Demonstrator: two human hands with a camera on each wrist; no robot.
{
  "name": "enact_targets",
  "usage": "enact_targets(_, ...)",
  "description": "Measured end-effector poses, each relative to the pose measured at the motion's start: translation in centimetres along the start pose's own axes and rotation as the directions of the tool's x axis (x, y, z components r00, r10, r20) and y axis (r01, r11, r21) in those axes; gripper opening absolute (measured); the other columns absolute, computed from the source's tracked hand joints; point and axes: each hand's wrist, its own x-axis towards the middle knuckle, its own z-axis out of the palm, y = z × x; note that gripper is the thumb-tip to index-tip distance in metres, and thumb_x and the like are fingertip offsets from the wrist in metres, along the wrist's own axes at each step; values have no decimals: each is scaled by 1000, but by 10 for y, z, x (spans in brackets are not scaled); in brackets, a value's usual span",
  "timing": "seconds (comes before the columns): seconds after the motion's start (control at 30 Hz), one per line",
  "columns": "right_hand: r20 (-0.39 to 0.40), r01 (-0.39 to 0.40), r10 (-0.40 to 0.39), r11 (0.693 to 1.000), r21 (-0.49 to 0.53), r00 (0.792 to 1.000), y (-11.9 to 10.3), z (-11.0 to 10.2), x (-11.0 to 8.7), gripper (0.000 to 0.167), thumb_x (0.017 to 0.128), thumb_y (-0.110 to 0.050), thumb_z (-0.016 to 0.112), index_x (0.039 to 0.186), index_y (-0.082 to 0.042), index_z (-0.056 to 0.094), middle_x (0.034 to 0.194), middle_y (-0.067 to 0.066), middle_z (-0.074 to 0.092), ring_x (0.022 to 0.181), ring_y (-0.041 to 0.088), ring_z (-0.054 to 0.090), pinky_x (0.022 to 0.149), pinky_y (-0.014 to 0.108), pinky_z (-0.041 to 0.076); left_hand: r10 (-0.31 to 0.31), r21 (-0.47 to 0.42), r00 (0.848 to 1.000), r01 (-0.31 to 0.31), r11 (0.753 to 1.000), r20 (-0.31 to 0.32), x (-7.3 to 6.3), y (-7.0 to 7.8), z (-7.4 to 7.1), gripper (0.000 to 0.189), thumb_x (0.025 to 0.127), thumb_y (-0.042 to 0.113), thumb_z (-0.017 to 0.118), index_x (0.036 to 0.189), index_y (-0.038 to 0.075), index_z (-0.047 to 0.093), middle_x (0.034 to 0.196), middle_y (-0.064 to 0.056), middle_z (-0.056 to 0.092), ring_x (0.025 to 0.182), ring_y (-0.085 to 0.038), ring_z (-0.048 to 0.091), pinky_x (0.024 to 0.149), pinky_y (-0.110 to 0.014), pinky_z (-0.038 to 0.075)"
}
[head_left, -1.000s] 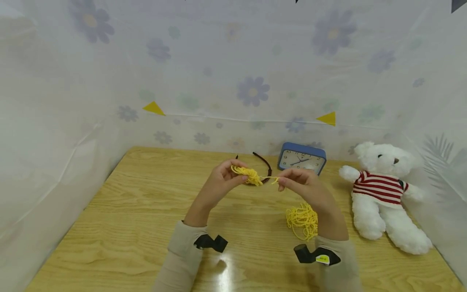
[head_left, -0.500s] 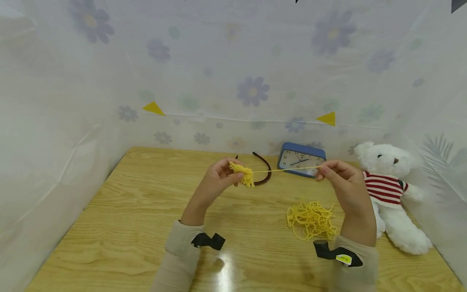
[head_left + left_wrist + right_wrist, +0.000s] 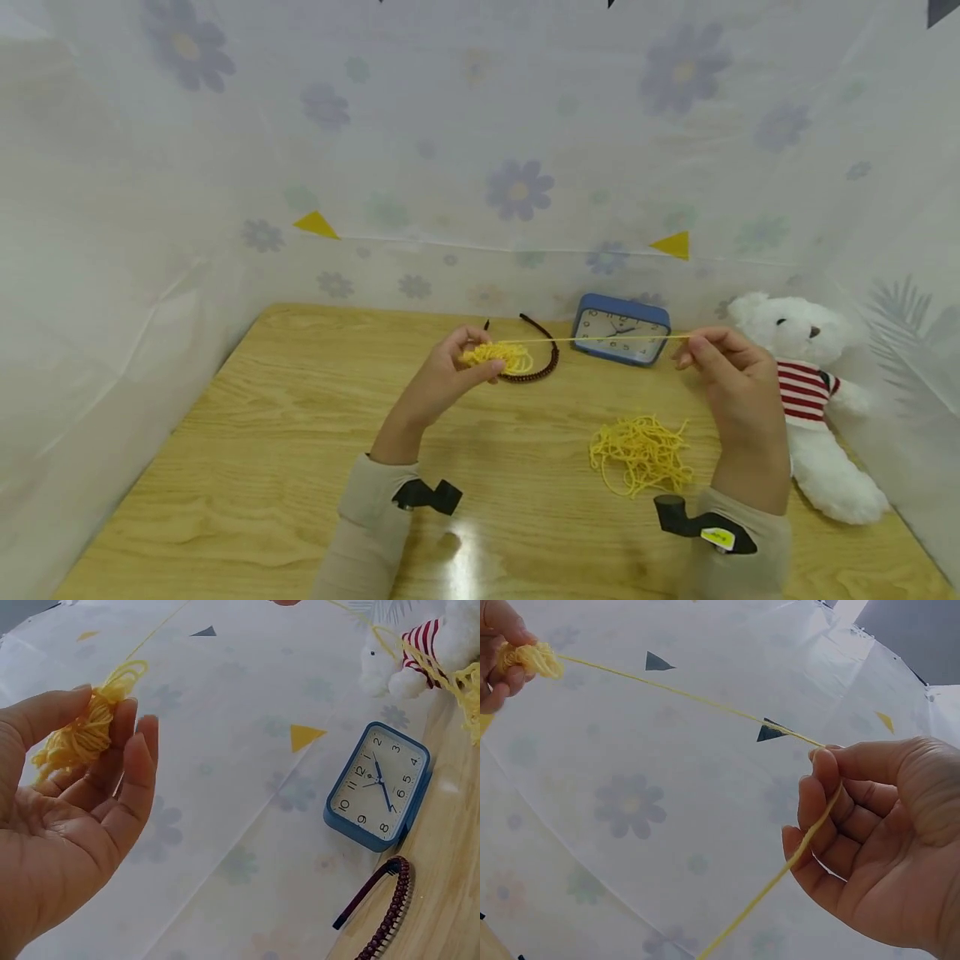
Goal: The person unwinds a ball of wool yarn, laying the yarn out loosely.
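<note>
My left hand [image 3: 442, 379] pinches a small bundle of yellow yarn [image 3: 86, 735] between thumb and fingers, above the table. One strand of yarn [image 3: 682, 696] runs taut from the bundle across to my right hand [image 3: 738, 392]. Thumb and index finger of the right hand pinch that strand, and its slack end hangs down past the palm in the right wrist view. A loose, tangled pile of yellow yarn [image 3: 643, 454] lies on the table below and between the hands, nearer the right one.
A blue alarm clock [image 3: 621, 329] stands at the table's back edge. Beside it lies a dark beaded headband [image 3: 553, 358], partly behind the bundle. A white teddy bear [image 3: 832, 467] in a striped shirt sits at the right, partly hidden by the right hand. Flowered sheeting [image 3: 420, 167] surrounds the wooden table [image 3: 262, 467].
My right hand has moved well to the right, drawing the strand out long from the bundle. The left hand has shifted slightly left, and the bundle shows looser loops.
</note>
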Motion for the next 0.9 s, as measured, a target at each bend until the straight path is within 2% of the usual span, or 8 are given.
enact_targets(0.1,-60,18,-15,998,58,998,-5,-6,-1,24,95,15,37,93,13,61,78,13,63,79,23,61,82,28,50,41,-16,999,-41,999,-19,0,0,-1,25,94,9,59,116,1,50,97,-20,59,78,-20,63,71,-33,53)
enact_targets(0.2,-105,44,-30,990,134,994,-9,-13,-2,25,95,17,34,92,17,59,75,16,61,76,25,61,78,30,51,66,-38,996,-68,997,-51,0,0,-2,27,94,8,60,118,0,52,92,-17,61,75,-18,62,69,-32,54)
enact_targets(0.33,-203,80,-41,979,188,978,-14,-21,-5,24,95,16,35,92,18,58,73,19,59,74,27,61,73,31,52,64,-49,994,-69,996,-94,-1,0,-5,28,93,9,60,118,-2,53,95,-11,60,79,-21,62,77,-36,54)
enact_targets(0.43,-297,129,-49,957,259,954,-17,-27,-7,21,94,18,37,89,21,57,70,22,57,69,30,59,69,34,52,52,-52,991,-59,997,-121,-1,-1,-8,27,94,9,60,118,-1,54,97,-11,59,80,-22,62,83,-41,53)
enact_targets(0.53,-416,191,-42,926,325,908,-20,-32,-7,17,91,20,40,86,24,56,65,24,55,62,32,57,65,36,53,58,-60,989,-67,996,-135,-2,-1,-11,26,94,8,60,117,-2,54,96,-12,59,81,-22,63,83,-40,53)
enact_targets(0.67,-566,257,-35,913,317,824,-24,-40,-8,13,88,21,46,81,24,56,60,24,53,53,32,54,57,35,53,82,-73,987,-93,993,-141,-3,0,-14,27,94,6,58,119,-5,53,97,-13,58,81,-20,63,82,-37,54)
enact_targets(0.77,-638,293,-38,908,299,769,-27,-44,-8,12,87,21,48,78,24,54,57,24,52,49,32,52,51,35,52,85,-77,986,-97,992,-147,-4,1,-16,29,95,6,57,119,-7,51,100,-13,57,82,-20,62,82,-35,54)
enact_targets(0.9,-691,327,-33,896,300,722,-31,-49,-9,12,87,22,48,76,25,52,55,25,50,46,32,51,47,36,51,80,-70,983,-93,993,-166,-5,3,-18,30,95,7,58,120,-7,50,103,-13,57,84,-21,62,82,-33,54)
